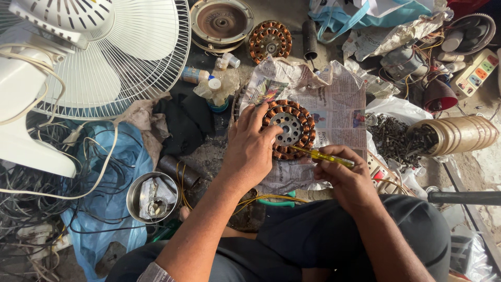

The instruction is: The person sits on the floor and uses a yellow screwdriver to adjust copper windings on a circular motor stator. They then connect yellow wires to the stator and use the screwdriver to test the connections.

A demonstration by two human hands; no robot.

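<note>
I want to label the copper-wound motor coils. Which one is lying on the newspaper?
The stator under the left hand, the nearer coil, lies on the newspaper. The other coil sits farther away on bare ground, untouched.

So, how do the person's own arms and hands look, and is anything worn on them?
Both forearms are bare, and no gloves, rings or watch show on the left hand or the right hand. Near the left elbow, a rolled sleeve cuff with thin stripes is visible. The fingers are uncovered.
</note>
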